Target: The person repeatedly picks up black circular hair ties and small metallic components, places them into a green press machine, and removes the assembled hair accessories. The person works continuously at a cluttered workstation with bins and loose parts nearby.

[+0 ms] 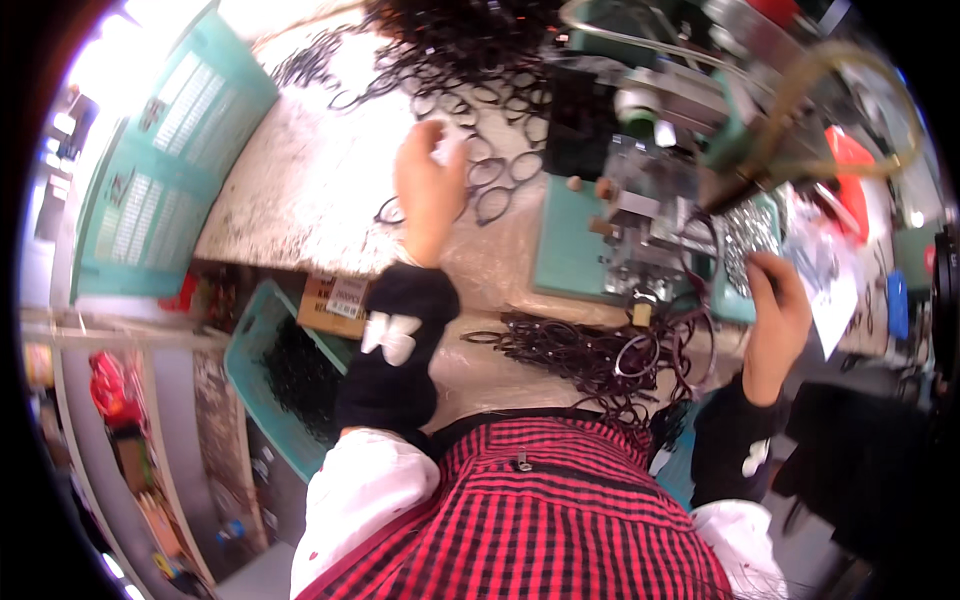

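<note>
Nearest the press [650,170], at its front edge, lies a heap of dark rings [590,350]. Right of the press, the right hand [775,320] rests by a tray of metal bits [750,235]—whether it grips anything I cannot tell. Left of the press, the left hand [430,190] curls over loose rings [495,190], apparently pinching one—light, thin, springy, best taken by the rim.

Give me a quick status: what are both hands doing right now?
Left hand reaching onto loose dark rings on the bench; grip unclear. Right hand at the tray of small metal parts beside the green machine. Ring pile near the apron.
</note>
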Tool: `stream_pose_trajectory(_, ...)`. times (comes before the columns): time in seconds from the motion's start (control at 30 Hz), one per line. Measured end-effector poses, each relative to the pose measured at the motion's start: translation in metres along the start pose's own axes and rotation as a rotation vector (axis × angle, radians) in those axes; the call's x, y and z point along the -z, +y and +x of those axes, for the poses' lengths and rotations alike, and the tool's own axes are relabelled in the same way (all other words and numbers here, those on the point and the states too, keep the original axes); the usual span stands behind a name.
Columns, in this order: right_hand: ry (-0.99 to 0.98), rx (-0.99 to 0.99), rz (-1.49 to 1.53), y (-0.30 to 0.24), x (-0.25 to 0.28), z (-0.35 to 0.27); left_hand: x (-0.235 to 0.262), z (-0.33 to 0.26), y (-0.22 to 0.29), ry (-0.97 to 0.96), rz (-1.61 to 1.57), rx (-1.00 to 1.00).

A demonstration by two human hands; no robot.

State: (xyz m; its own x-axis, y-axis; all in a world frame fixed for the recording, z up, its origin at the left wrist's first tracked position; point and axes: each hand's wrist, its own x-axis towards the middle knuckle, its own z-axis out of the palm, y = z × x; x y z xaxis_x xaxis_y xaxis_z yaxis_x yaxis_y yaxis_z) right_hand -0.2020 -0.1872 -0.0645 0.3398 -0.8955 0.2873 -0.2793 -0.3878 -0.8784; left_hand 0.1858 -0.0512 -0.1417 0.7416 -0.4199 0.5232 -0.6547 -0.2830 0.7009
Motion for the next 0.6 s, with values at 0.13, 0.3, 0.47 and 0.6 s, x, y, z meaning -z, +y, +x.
stream_pose_trajectory(0.13, 0.081, 0.159, 0.231, -0.033, -0.051, 0.029, -0.006, 0.013, -0.049, -0.052, 0.084, -0.123)
stream_pose_trajectory(0.3, 0.056, 0.013, 0.536, -0.040, -0.066, 0.029, -0.009, 0.003, -0.013, -0.147, 0.314, -0.161)
stream_pose_trajectory(0.47, -0.059, -0.011, 0.785, -0.057, -0.066, 0.031, -0.011, -0.015, 0.000, -0.290, 0.732, -0.247)
stream_pose_trajectory(0.6, -0.051, -0.073, 0.764, -0.077, -0.060, 0.016, -0.012, -0.026, -0.007, -0.252, 0.524, -0.201)
